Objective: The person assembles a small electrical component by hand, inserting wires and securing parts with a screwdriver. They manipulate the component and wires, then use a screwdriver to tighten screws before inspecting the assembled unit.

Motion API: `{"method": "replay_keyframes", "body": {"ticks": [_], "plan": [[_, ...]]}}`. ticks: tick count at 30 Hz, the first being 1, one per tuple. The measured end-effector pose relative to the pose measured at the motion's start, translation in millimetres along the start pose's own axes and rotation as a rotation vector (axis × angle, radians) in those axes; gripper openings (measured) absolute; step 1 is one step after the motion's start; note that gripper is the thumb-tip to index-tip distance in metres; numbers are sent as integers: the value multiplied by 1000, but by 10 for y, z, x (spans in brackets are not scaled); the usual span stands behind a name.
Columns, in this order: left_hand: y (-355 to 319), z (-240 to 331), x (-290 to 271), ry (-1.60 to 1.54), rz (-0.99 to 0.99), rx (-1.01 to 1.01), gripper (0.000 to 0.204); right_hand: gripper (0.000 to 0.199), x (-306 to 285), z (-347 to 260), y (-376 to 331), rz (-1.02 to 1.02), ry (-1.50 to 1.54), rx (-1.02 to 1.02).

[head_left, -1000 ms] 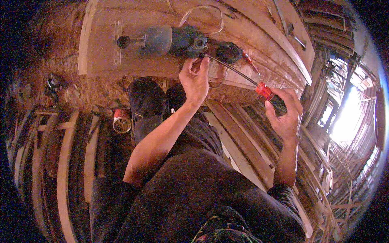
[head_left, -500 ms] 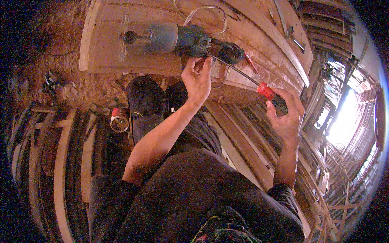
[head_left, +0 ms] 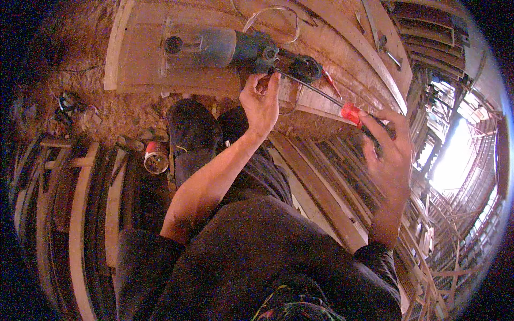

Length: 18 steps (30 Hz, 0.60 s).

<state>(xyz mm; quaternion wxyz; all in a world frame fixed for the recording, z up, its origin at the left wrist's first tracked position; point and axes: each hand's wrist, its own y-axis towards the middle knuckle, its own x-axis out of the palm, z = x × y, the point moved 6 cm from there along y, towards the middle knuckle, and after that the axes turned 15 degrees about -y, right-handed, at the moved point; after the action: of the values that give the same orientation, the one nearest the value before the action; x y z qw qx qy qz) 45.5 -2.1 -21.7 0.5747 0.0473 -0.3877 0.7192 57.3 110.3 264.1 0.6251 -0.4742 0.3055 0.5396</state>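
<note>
The grey-green electric power tool with a metal body point(head_left: 235, 49) lay on the dusty wooden workbench board point(head_left: 139, 69), a thin wire loop arching over it. Your left hand point(head_left: 261, 104) touched the tool's dark front end with its fingertips, the fingers loosely bent and not clamped around anything. Your right hand point(head_left: 388, 152) gripped the long screwdriver with red and black plastic handle point(head_left: 357, 116), whose slim steel shaft reached the tool's head. Below the tool, sawdust covered the ground beside a small red-and-silver can point(head_left: 156, 158) and curved wooden slats point(head_left: 80, 214).
</note>
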Motion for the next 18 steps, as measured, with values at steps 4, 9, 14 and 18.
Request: {"method": "replay_keyframes", "body": {"ticks": [4, 9, 14, 18], "plan": [[23, -19, -11, -77, -8, -7, 22, 44, -210, -80, 101, -4, -73, -131], [1, 42, 12, -46, -1, 8, 22, 41, -311, -60, 218, -77, 31, -35], [-13, 40, 7, -43, -4, 30, 22, 38, -310, 3, 245, -95, -24, -42], [-15, 71, 14, -19, 0, 11, 21, 36, -356, -9, 306, -30, -89, -94]]}}
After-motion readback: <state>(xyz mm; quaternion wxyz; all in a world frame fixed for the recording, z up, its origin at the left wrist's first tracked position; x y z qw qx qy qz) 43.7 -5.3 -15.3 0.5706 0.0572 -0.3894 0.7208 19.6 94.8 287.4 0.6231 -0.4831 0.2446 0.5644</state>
